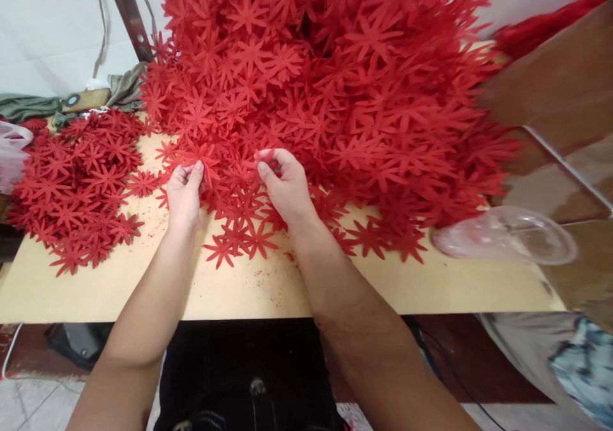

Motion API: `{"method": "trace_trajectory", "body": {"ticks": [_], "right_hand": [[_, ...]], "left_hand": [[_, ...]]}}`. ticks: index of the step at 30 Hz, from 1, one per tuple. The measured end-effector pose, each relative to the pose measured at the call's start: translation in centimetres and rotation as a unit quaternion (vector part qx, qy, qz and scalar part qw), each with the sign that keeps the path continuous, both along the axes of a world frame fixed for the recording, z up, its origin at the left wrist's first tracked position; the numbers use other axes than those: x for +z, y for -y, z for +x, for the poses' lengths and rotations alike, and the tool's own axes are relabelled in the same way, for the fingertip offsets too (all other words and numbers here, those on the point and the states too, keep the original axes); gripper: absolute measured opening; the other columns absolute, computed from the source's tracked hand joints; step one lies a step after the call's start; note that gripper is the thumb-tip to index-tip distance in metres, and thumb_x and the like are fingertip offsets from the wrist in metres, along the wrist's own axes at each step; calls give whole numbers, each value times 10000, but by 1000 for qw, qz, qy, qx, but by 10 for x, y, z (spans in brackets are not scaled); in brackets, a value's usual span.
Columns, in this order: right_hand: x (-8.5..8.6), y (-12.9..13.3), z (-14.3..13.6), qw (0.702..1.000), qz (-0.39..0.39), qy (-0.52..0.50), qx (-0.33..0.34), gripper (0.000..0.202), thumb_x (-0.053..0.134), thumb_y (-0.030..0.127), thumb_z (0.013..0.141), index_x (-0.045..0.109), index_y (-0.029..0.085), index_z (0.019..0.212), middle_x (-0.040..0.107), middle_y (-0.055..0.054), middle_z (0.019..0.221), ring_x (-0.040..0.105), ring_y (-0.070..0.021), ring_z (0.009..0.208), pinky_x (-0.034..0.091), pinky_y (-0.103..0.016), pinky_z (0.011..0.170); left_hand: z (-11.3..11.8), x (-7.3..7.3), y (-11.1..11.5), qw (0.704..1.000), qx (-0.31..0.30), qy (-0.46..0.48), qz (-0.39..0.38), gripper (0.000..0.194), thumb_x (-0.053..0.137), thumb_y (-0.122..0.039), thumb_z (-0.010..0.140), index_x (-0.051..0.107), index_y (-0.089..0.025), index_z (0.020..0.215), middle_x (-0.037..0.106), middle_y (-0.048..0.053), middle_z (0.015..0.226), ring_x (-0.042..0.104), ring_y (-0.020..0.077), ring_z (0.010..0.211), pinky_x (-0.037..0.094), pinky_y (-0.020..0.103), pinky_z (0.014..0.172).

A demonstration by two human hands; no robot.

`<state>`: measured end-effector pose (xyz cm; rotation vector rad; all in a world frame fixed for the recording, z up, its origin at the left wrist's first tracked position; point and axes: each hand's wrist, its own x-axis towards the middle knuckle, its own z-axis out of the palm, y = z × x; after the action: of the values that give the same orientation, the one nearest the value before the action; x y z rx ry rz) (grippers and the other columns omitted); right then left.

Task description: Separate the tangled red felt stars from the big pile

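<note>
My left hand [184,188] is closed, thumb against fingers, on a red fabric flower cutout [205,160] with long narrow petals. To its right, my right hand [283,179] pinches a small red piece [264,155], perhaps a petal tip; its full shape is hidden among the red behind it. Both hands are just above the table, at the front of a large heap of red flower cutouts [335,99]. A few loose cutouts [239,238] lie flat between my forearms.
A smaller pile of darker red cutouts [76,182] lies at the left. On the right, a clear plastic cup [507,234] rests on its side by cardboard [550,99]. The pale tabletop [119,297] ends close to my body. Rags [127,86] lie at the back left.
</note>
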<state>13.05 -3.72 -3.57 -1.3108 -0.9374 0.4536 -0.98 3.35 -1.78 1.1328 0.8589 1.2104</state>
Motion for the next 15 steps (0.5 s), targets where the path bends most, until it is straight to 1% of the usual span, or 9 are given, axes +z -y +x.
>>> {"method": "trace_trajectory", "body": {"ticks": [1,2,3,4,6,8,9,12,15], "right_hand": [[0,0,1,999,9,30,-28,383,600,543,721,570,210,907,594,-35,888,564,-145,819,484,-314,748],[1,1,1,997,16,59,-46,423,603,550,717,585,213,972,602,-62,1007,562,-175,957,470,-350,846],[3,2,-1,995,22,79,-50,447,597,558,721,595,216,1010,596,-76,1091,537,-196,1061,441,-377,921],[6,4,-4,996,26,82,-38,456,585,568,726,603,220,1021,598,-78,1121,522,-203,1107,421,-390,959],[11,5,-11,999,27,30,29,460,571,594,722,614,223,991,634,-62,1044,568,-186,1031,450,-378,927],[13,5,-17,992,17,-64,106,454,620,606,662,611,218,897,652,-25,877,608,-146,836,505,-329,799],[14,4,-19,986,10,-105,132,446,662,598,616,600,215,836,641,-3,796,601,-125,748,512,-301,737],[12,2,-20,972,0,-178,151,426,761,522,504,556,203,698,590,46,659,548,-77,618,489,-238,635],[12,1,-18,973,9,-197,124,371,772,452,520,548,194,664,541,66,606,492,-49,563,453,-207,586]], "left_hand": [[0,1,1,1000,0,-9,10,277,702,-393,681,533,-173,688,575,-43,613,516,54,562,425,187,586],[1,2,2,1000,-3,-21,23,274,703,-380,682,530,-168,670,564,-45,600,505,52,559,419,185,588],[2,3,5,999,-10,-36,35,262,700,-361,688,530,-163,662,559,-45,596,498,50,560,414,182,588],[4,3,8,997,-19,-55,46,244,694,-338,697,531,-160,660,556,-46,595,490,49,558,409,181,586],[6,2,15,992,-44,-98,70,208,672,-302,719,532,-157,666,554,-46,607,476,48,561,400,179,581],[8,-1,19,983,-71,-138,98,187,649,-290,738,530,-160,675,547,-48,622,465,50,569,392,178,580],[8,-2,21,979,-83,-153,109,182,641,-289,743,528,-162,678,541,-49,625,462,51,573,389,179,581],[9,-5,21,973,-103,-172,118,171,633,-286,745,530,-165,680,529,-51,619,452,52,569,380,180,578],[10,-4,20,977,-131,-143,84,155,647,-290,726,556,-165,713,525,-53,605,441,49,542,379,183,562]]}}
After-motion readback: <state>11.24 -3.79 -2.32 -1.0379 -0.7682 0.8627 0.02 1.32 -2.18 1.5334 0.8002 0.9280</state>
